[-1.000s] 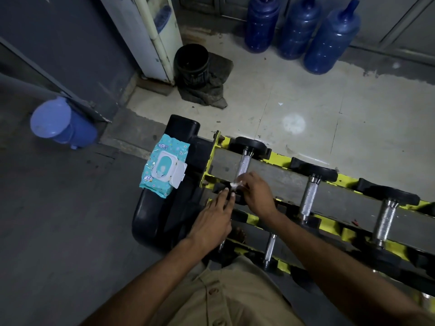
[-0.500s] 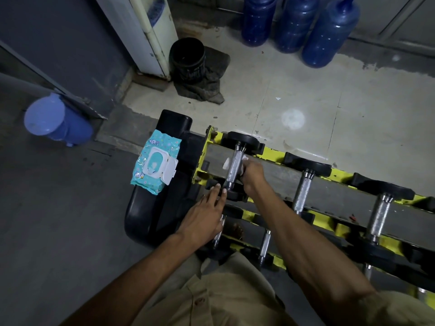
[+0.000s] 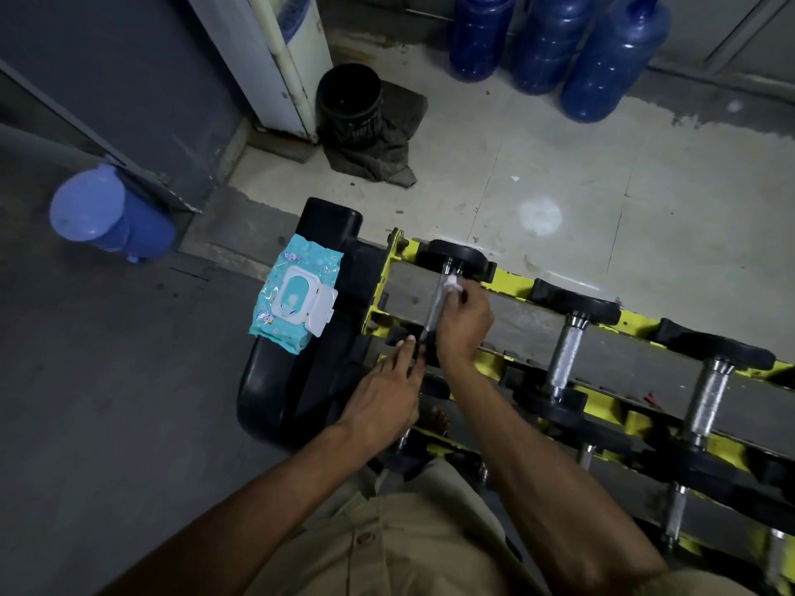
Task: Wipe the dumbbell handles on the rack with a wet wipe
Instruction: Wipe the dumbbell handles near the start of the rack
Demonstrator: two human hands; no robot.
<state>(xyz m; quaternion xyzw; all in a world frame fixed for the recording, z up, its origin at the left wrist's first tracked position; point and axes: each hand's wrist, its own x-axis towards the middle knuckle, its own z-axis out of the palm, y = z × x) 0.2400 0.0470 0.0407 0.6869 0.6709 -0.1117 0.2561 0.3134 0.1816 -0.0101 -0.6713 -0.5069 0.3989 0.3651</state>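
Observation:
A yellow and grey dumbbell rack runs from the centre to the lower right and carries several black dumbbells with silver handles. My right hand pinches a small white wet wipe against the far end of the leftmost dumbbell handle, close to its far weight head. My left hand lies flat with straight fingers on the near black head of that same dumbbell. A teal wet wipe pack with its white lid flipped open sits on a black rounded part at the rack's left end.
Further dumbbell handles sit to the right on the top tier, with more on a lower tier. A black bin on a rag, three blue water jugs and a blue bucket stand on the floor.
My right hand has slid the wipe along the leftmost handle from its near end up to its far end. My left hand has stayed on the near weight head.

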